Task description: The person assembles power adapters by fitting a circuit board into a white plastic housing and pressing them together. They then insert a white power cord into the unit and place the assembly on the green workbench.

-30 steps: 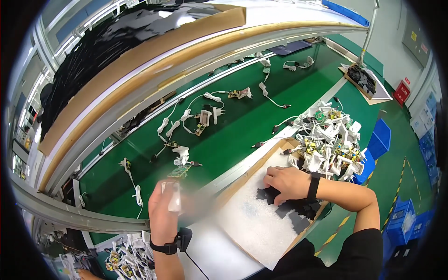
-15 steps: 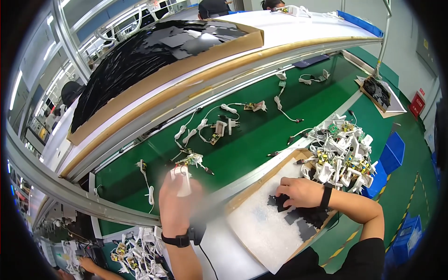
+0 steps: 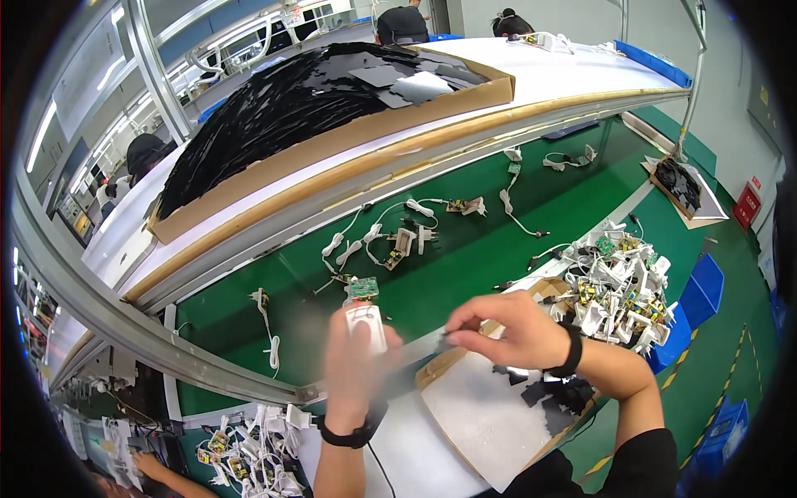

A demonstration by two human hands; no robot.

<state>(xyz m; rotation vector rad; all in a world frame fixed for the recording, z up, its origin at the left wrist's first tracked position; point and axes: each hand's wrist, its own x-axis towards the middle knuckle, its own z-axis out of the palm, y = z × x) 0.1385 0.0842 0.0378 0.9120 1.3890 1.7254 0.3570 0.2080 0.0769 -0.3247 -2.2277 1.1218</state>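
My left hand (image 3: 347, 369), smeared by motion, is closed round a white power adapter housing (image 3: 377, 329). A green circuit board (image 3: 362, 288) sticks out at the housing's far end. To its right, my right hand (image 3: 521, 330) pinches a small dark piece (image 3: 446, 339) between thumb and fingertips, apart from the housing. Below the right hand lies a shallow cardboard tray (image 3: 428, 371) with a whitish sheet in it. Several black cut pieces (image 3: 566, 393) are scattered on that sheet.
Adapters with cables lie along the green conveyor belt (image 3: 448, 274). A heap of adapters (image 3: 618, 290) is at right, another heap (image 3: 249, 456) at lower left. A big box of black strips (image 3: 332, 143) stands on the raised shelf. A co-worker's arm (image 3: 166, 475) shows at lower left.
My right hand has lifted from the black pieces in the tray and moved left with a small dark piece. My left hand, still holding the adapter housing, has shifted slightly right. The view has also shifted.
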